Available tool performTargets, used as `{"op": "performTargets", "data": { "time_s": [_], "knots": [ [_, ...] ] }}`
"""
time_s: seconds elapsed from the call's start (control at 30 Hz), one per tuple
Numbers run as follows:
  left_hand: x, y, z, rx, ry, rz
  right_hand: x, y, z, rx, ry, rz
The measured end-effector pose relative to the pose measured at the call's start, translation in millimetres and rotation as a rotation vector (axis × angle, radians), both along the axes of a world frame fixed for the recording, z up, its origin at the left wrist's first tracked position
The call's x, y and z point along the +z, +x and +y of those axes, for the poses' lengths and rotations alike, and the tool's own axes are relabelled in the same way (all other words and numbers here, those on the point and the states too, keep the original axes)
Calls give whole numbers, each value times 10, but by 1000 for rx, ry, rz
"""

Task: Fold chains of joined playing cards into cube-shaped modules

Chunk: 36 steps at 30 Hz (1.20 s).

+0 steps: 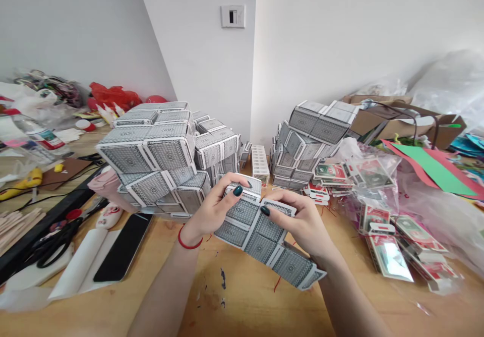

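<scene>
Between my two hands is a block built from folded playing cards [260, 248], grey-patterned backs outward, tilted down to the right above the table. My left hand [215, 208] is closed on its upper left part, thumb on the front face. Gripping its top right is my right hand [297, 218], with the thumb pressed on a card and the other fingers partly hidden behind. A loose-edged card [314, 279] sticks out at the block's lower right end. Beyond my left hand stands a large stack of similar card blocks [151, 155]; another stack [302, 145] rises at the back right.
Card boxes [387, 256] and plastic wrap lie on the right, near a brown paper bag [397, 120] and red and green paper [434, 168]. A black phone [124, 246], scissors [56, 236] and a yellow glue gun [22, 184] lie left. Walls stand behind the table.
</scene>
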State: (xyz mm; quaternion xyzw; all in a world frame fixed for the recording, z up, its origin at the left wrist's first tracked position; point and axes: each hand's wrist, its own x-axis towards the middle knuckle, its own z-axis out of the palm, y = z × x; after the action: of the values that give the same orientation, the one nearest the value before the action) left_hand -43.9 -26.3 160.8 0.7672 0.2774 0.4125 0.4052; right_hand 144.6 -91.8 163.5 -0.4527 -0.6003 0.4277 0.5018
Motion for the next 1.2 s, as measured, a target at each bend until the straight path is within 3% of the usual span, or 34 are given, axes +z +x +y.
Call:
{"op": "performTargets", "data": {
  "time_s": [0.37,0.83,1.1,1.2],
  "knots": [
    [8,-42,-12,-23,77,-9,-22,-74,-27,-31,224,-175],
    [0,-42,-16,-4,87,5,-72,-99,-52,-13,204,-138],
    [7,-21,-46,-30,101,8,-63,-115,-59,-74,169,-132],
    [7,-12,-57,-47,75,-8,-47,-98,-70,-30,169,-120]
  ]
}}
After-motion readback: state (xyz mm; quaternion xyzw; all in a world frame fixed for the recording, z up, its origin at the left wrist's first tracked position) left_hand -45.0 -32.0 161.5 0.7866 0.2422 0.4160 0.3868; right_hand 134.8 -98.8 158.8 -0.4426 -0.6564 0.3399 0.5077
